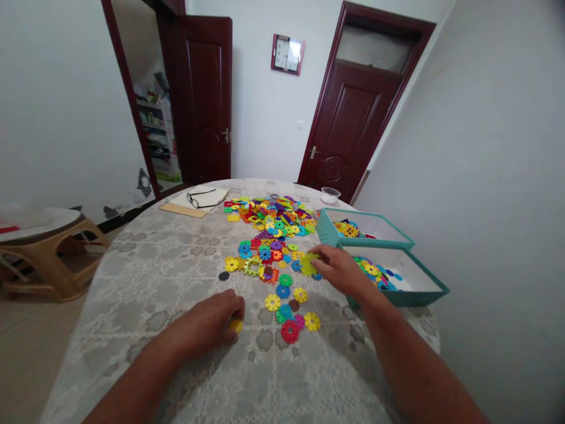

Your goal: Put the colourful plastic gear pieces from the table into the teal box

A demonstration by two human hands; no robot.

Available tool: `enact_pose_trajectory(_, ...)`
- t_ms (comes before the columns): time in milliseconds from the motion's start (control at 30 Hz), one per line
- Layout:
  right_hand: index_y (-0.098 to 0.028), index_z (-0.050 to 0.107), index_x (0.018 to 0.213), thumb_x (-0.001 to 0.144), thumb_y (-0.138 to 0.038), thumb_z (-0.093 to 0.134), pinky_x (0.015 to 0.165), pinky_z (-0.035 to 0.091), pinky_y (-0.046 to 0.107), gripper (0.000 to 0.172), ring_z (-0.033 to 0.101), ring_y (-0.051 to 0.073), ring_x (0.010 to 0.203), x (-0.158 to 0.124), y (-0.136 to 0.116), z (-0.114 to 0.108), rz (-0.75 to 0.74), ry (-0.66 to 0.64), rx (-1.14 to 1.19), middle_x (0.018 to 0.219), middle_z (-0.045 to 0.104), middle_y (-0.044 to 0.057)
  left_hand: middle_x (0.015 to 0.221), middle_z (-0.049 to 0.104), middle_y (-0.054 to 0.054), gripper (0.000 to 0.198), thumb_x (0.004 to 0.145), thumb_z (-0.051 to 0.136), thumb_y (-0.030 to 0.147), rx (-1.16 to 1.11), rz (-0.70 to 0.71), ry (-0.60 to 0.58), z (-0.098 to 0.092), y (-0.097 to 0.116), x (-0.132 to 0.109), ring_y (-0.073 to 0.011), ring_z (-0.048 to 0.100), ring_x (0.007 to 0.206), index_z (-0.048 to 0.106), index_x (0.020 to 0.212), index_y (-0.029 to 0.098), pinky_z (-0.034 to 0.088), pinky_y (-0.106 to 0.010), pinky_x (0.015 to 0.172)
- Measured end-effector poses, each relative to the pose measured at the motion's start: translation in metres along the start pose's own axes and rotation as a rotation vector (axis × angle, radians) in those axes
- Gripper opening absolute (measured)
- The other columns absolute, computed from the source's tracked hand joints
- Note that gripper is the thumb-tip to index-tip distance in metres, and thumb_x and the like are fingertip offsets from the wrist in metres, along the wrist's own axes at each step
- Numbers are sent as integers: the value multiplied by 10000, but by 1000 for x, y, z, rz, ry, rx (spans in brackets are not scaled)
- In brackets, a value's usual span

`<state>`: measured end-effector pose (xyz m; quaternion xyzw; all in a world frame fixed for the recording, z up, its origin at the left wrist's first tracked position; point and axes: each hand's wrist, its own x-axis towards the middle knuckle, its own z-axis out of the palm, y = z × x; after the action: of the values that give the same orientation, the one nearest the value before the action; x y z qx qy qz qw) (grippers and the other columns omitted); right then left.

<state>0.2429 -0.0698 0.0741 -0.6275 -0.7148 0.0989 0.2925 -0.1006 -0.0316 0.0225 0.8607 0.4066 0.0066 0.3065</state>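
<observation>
My left hand [220, 315] rests low over the tablecloth, its fingers curled round a small yellow plastic piece [237, 325]. Farther right, my right hand [332, 264] grips a yellow-green plastic piece [308, 264] between thumb and fingers, beside the box wall. Loose notched discs lie between the hands, among them a red disc [290, 331], a yellow disc [272, 302] and a blue disc [283, 291]. Just beyond them is a cluster with a yellow-green square frame piece [253, 267]. A black disc [224, 275] lies apart on the left.
A large mixed pile of pieces [282, 215] covers the table's far middle. Two teal-edged boxes, the near box [417, 274] and the far box [379, 224], hold more pieces. Eyeglasses [198, 201] lie on papers at far left. A clear bowl [330, 194] stands at far right.
</observation>
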Motion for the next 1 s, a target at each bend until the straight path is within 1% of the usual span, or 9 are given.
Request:
enact_pose_trajectory(67, -180, 710, 1109, 915, -318, 566, 694, 454, 292, 278, 612, 175, 715, 14, 25, -23, 62, 117, -83, 785, 682, 21, 1055, 670, -38, 241, 719, 648, 246, -14, 13, 18, 1, -2, 1, -244, 590, 946, 655, 959, 258, 398, -330, 780)
enact_pose_trajectory(167, -152, 691, 1201, 910, -358, 544, 776, 505, 344, 386, 644, 201, 759, 34, 65, -53, 194, 409, -194, 928, 731, 80, 1009, 669, -35, 210, 720, 658, 244, -41, 28, 39, 3, -5, 1, -240, 579, 903, 655, 929, 258, 366, -323, 741)
enact_pose_trajectory(300, -95, 648, 1289, 889, -343, 556, 944, 500, 442, 480, 659, 264, 937, 36, 81, -60, 157, 656, -359, 1199, 687, 198, 938, 666, -24, 198, 700, 687, 250, -59, 11, 76, 5, -8, 1, -227, 562, 843, 649, 895, 255, 324, -306, 692)
enact_pose_trajectory(333, -100, 659, 1268, 897, -334, 549, 965, 493, 448, 452, 654, 269, 965, 29, 75, -54, 107, 637, -367, 1210, 680, 200, 927, 666, -23, 194, 702, 687, 250, -57, 11, 85, 6, -8, 2, -223, 559, 830, 648, 892, 255, 317, -304, 685)
enact_pose_trajectory(400, -135, 684, 1207, 925, -321, 534, 954, 500, 426, 370, 657, 258, 968, 10, 55, -36, 26, 460, -317, 1169, 699, 168, 918, 666, -24, 172, 723, 668, 249, -57, 14, 94, 6, -7, 5, -216, 556, 812, 646, 893, 254, 311, -301, 679)
enact_pose_trajectory(533, -199, 698, 1157, 936, -338, 605, 827, 509, 344, 277, 673, 219, 895, -39, 17, 7, 4, -204, -155, 1110, 726, 103, 935, 656, -34, 143, 784, 599, 251, -82, 70, 150, 8, 0, 12, -209, 557, 821, 633, 923, 248, 341, -300, 708)
enact_pose_trajectory(600, -206, 696, 1147, 910, -328, 655, 814, 488, 332, 270, 665, 223, 918, -57, 10, 22, 31, -374, -168, 1120, 714, 103, 960, 650, -41, 155, 796, 584, 249, -103, 117, 188, 11, 5, 16, -209, 560, 844, 625, 945, 240, 364, -300, 735)
enact_pose_trajectory(733, -191, 684, 1056, 884, -305, 679, 815, 444, 322, 206, 629, 222, 926, -71, 13, 34, 91, -443, -258, 1053, 673, 95, 986, 642, -44, 187, 815, 566, 237, -142, 200, 209, 24, 20, 22, -204, 563, 862, 628, 992, 236, 396, -303, 780)
enact_pose_trajectory(1000, -203, 661, 1062, 855, -271, 689, 798, 447, 302, 220, 597, 196, 910, -72, 16, 32, 51, -482, -96, 1046, 631, 59, 1029, 638, -53, 221, 842, 604, 229, -168, 284, 186, 48, 42, 29, -205, 577, 904, 640, 1060, 225, 424, -302, 802)
